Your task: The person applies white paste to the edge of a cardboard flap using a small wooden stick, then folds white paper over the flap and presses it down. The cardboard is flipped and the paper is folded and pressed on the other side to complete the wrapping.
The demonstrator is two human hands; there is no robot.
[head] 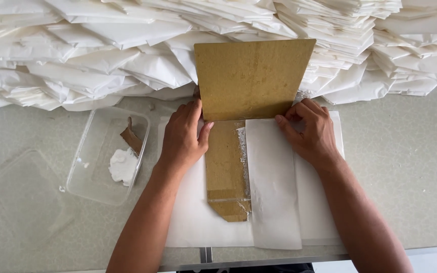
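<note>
Hands press on a white paper sheet (279,202) near the table's front edge: left hand (182,139) flat and open beside the brown cardboard template (251,81), right hand (312,132) pinching the folded paper edge. Far behind, stacked white paper bags (127,45); left, a clear plastic tub (108,154) of white paste.

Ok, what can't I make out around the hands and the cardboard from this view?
- Head view: left hand covers the paper edge under it; fingertip contact is hidden.
- The cardboard hides the paper and stack behind it.
- Right hand fingertips are curled; whether they pinch or press is unclear.
- White lump in the tub: what it is cannot be told.
- Stack is cut off by the top edge.
</note>
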